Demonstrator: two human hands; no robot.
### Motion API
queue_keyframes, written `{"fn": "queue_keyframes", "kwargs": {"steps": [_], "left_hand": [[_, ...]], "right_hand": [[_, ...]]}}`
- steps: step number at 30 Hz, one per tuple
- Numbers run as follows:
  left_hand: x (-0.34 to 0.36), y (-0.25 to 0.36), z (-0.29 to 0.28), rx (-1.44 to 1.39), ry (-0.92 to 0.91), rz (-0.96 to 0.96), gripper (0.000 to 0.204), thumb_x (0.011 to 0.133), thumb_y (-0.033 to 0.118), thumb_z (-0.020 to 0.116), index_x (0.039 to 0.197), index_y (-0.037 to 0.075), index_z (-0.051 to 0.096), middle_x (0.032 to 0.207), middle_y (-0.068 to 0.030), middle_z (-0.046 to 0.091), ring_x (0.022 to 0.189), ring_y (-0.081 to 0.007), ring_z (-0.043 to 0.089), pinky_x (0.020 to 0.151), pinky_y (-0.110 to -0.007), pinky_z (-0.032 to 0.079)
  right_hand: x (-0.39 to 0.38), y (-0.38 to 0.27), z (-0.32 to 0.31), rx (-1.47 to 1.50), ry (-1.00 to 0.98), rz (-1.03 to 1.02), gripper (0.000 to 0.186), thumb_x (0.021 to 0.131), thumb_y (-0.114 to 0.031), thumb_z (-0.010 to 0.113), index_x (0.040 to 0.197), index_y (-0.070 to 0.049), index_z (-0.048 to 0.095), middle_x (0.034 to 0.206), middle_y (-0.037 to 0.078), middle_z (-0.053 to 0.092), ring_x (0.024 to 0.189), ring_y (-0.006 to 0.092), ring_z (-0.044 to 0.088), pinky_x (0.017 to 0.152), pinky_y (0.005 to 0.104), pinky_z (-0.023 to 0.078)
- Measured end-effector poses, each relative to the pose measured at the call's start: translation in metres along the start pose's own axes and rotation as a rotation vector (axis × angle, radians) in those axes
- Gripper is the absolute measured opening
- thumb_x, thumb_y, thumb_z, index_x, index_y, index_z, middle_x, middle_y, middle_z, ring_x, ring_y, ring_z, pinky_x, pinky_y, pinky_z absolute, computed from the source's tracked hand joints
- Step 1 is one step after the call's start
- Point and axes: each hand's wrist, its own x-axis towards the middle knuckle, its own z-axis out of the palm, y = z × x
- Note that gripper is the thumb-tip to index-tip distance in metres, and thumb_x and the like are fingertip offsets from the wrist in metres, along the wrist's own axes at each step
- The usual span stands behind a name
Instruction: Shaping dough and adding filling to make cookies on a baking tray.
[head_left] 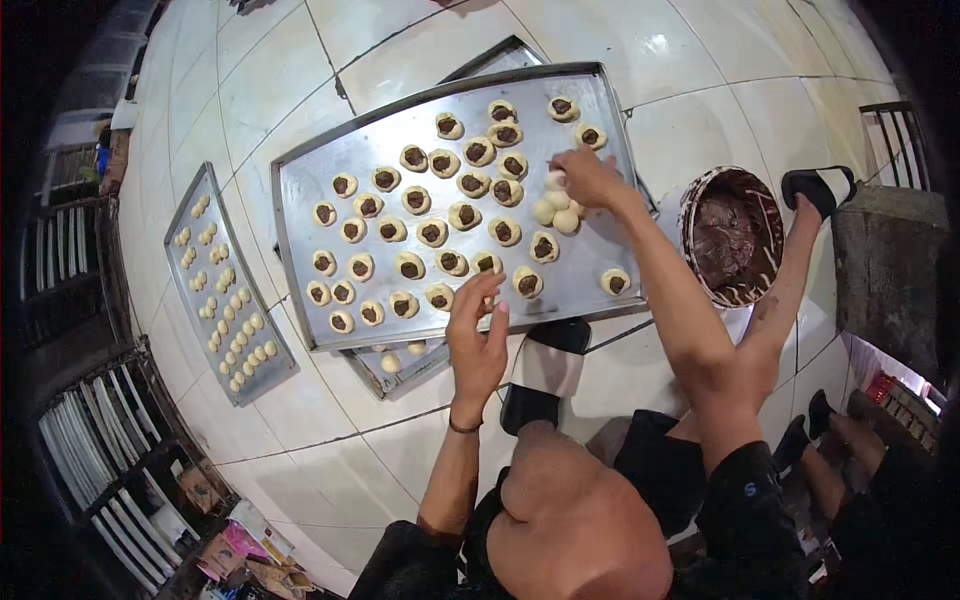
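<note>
A large metal tray (600, 110) holds rows of flattened dough pieces (432, 233), many topped with dark brown filling. My right hand (588, 178) reaches to a cluster of plain dough balls (558, 212) at the tray's right, its fingers closed on the top ball. My left hand (478, 340) is raised at the tray's front edge beside the filled pieces, thumb and fingers apart, holding nothing visible. A bowl of dark brown paste (730, 228) sits right of the tray.
Another tray of small dough balls (240, 340) lies on the tiled floor (170, 420) at left. More trays lie under the main one. Metal racks (90, 450) line the left. My bare legs and sandals (543, 370) are below. Another person's legs (850, 440) show at lower right.
</note>
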Motion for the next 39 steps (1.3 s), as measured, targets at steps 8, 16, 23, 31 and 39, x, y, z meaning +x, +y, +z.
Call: {"fn": "queue_keyframes", "kwargs": {"steps": [8,16,23,31,39], "left_hand": [[0.009,-0.003,0.003,-0.246,-0.007,-0.202,0.029,0.099,0.001,0.055,0.126,-0.002,0.063,0.118,-0.0107,0.066,0.103,-0.0186,0.062,0.09,-0.029,0.051],[0.022,0.01,0.007,-0.351,0.07,-0.266,0.029,0.101,0.005,0.055,0.129,-0.002,0.062,0.113,-0.0118,0.067,0.101,-0.0158,0.062,0.089,-0.028,0.051],[0.049,0.032,0.002,-0.535,0.108,-0.278,0.025,0.103,0.009,0.057,0.122,-0.003,0.067,0.105,-0.0095,0.069,0.09,-0.0148,0.064,0.083,-0.028,0.053],[0.009,0.05,0.01,-0.425,-0.139,-0.293,0.026,0.104,0.014,0.058,0.109,-0.008,0.071,0.088,-0.0056,0.068,0.081,-0.015,0.065,0.078,-0.026,0.056],[0.005,0.08,0.013,-0.782,-0.021,-0.371,0.02,0.102,0.008,0.06,0.112,-0.008,0.068,0.095,-0.0107,0.069,0.084,-0.0163,0.066,0.082,-0.026,0.058]], "right_hand": [[0.051,-0.016,0.023,-0.024,0.154,0.076,0.03,0.086,-0.009,0.06,0.112,-0.004,0.074,0.105,0.014,0.073,0.092,0.0339,0.067,0.087,0.0402,0.053],[0.028,-0.016,0.022,0.831,0.174,-0.002,0.02,0.091,-0.011,0.064,0.101,0.003,0.074,0.094,0.008,0.072,0.083,0.0194,0.066,0.08,0.0354,0.052],[-0.109,-0.071,-0.051,1.666,-0.227,0.115,0.018,0.102,-0.014,0.062,0.111,0.001,0.067,0.099,0.007,0.068,0.086,0.0097,0.062,0.072,0.0216,0.052],[-0.183,-0.074,-0.062,1.626,-0.174,0.222,0.017,0.102,-0.015,0.062,0.107,0.0,0.067,0.098,0.007,0.068,0.082,0.0111,0.063,0.076,0.0235,0.053],[-0.201,-0.066,-0.062,1.894,0.006,0.123,0.024,0.099,-0.008,0.064,0.12,0.003,0.06,0.11,0.01,0.065,0.091,0.0172,0.065,0.082,0.0294,0.056]]}}
